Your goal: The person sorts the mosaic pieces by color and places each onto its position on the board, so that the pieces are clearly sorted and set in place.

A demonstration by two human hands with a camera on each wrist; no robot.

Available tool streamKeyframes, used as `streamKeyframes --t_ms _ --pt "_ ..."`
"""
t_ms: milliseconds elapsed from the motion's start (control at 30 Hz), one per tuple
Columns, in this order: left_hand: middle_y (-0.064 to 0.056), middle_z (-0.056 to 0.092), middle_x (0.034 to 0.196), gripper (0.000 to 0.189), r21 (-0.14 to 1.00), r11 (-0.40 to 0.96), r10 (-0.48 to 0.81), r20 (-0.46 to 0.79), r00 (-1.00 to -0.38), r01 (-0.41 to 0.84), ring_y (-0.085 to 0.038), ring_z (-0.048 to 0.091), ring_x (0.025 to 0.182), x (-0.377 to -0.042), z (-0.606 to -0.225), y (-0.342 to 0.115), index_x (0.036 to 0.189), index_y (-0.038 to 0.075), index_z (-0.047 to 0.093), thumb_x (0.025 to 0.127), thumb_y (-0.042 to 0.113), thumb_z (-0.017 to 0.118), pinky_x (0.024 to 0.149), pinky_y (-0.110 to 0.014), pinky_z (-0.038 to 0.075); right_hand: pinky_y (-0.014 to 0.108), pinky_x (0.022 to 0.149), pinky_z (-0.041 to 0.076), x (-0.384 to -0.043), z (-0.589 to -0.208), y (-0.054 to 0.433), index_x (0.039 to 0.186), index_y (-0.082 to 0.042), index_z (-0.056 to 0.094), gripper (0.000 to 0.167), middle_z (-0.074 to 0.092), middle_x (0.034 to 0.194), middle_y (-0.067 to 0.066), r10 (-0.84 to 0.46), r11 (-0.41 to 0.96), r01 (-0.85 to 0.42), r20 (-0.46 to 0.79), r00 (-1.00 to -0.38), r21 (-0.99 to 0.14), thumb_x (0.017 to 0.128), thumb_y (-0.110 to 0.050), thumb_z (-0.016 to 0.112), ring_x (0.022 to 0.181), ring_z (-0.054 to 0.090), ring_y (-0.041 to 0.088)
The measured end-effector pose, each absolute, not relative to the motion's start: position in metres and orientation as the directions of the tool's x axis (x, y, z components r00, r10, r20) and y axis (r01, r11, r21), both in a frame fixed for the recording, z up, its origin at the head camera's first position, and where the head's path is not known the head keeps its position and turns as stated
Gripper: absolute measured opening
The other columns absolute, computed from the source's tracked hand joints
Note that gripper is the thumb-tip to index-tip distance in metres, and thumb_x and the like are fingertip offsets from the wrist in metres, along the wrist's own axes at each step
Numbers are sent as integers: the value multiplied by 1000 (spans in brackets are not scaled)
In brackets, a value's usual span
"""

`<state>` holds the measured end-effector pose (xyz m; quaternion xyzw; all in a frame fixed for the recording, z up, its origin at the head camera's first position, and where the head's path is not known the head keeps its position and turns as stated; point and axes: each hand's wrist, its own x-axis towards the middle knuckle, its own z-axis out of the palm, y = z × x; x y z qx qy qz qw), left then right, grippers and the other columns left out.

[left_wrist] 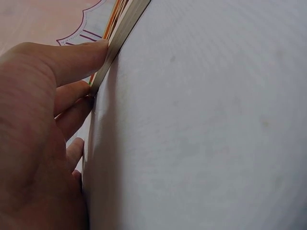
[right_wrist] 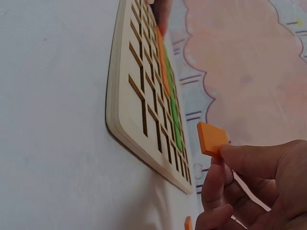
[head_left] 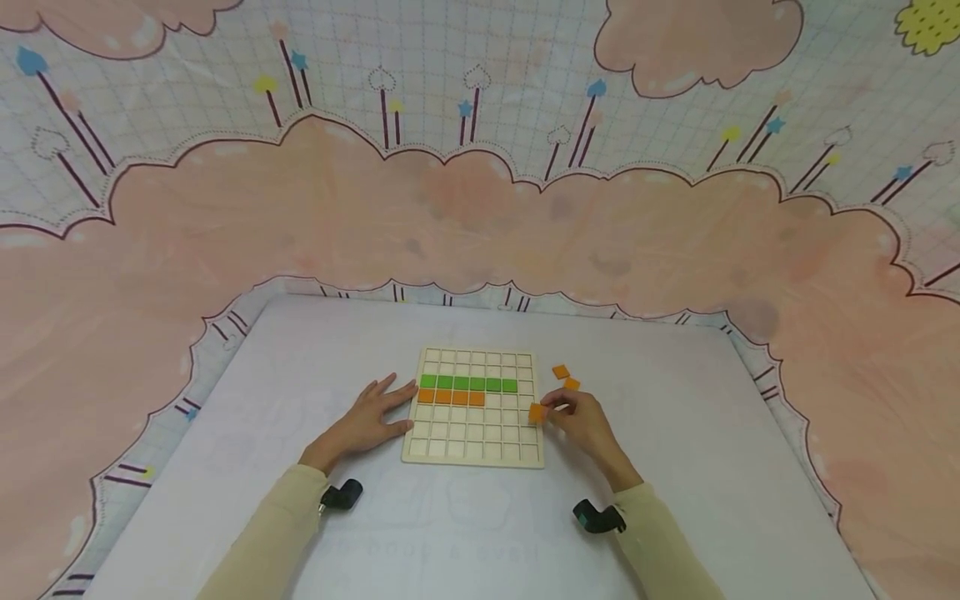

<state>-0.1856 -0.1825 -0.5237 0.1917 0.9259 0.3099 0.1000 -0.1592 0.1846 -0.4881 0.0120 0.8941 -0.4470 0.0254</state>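
A wooden grid board lies on the white table, its square cells partly filled. One row holds several green tiles; the row just below has several orange tiles from its left end. My left hand rests at the board's left edge with fingers spread, thumb and fingertips touching the side. Between thumb and fingers, my right hand pinches a square orange tile. In the head view that tile overlaps the board's right edge; the right wrist view shows it raised above the board's level.
Two loose orange tiles, one farther back and another close by the right hand, lie right of the board. A patterned cloth with clouds hangs behind the white table. Black wrist cameras sit by both sleeves.
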Motion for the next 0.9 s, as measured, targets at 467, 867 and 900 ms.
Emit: streamKeyframes --t_ms 467,867,900 --pt "-5 35 159 66 605 741 418 -76 -905 291 -38 8 153 -186 -524 -182 150 14 41 92 32 67 123 -63 4 21 62 46 -174 -494 163 96 -7 73 8 71 97 8 26 566 103 -107 -994 -818 88 -6 71 75 57 17" --pt "-4 35 159 66 608 745 411 -96 -907 273 -38 8 153 -186 -521 -181 150 14 41 92 33 67 123 -63 4 24 68 48 -182 -495 146 93 -11 74 6 71 96 5 30 570 100 -101 -994 -816 88 -10 72 80 59 17" --pt "-4 35 159 66 609 745 411 -97 -907 272 -38 8 153 -185 -522 -181 150 15 41 92 33 67 123 -63 4 24 67 48 -182 -495 145 93 -11 74 6 71 96 5 29 567 100 -102 -994 -818 88 -9 72 80 59 17"
